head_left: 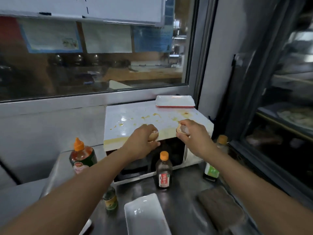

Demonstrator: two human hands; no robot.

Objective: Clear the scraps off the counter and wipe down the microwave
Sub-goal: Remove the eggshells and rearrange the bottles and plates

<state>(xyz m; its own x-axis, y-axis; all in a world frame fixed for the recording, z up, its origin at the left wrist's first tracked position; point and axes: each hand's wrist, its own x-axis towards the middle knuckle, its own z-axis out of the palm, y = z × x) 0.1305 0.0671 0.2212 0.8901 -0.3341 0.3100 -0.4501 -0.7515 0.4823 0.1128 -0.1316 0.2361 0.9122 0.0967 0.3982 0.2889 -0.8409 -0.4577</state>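
1. Left hand [144, 139]: fingers curled round a brown eggshell piece [153, 136] at the front edge of the microwave [135, 121] top.
2. Right hand [191, 134]: fingertips pinching a second eggshell fragment [181, 129], just above the same front edge.
3. Handling, as a judgement: the shells look thin, light and brittle, probably wet inside; a loose cupped hold around the outer curve should serve better than a squeeze, which would likely crumble them.
4. Microwave top: white, glossy, marked with yellow yolk smears [149, 117]; a red-rimmed white tray [175, 101] sits at its back right corner.
5. Steel counter [184, 206] below: an orange-capped dark bottle [164, 170] with a red label bearing characters too blurred to read; a green-labelled bottle [211, 170], text illegible; a white rectangular dish [145, 216].
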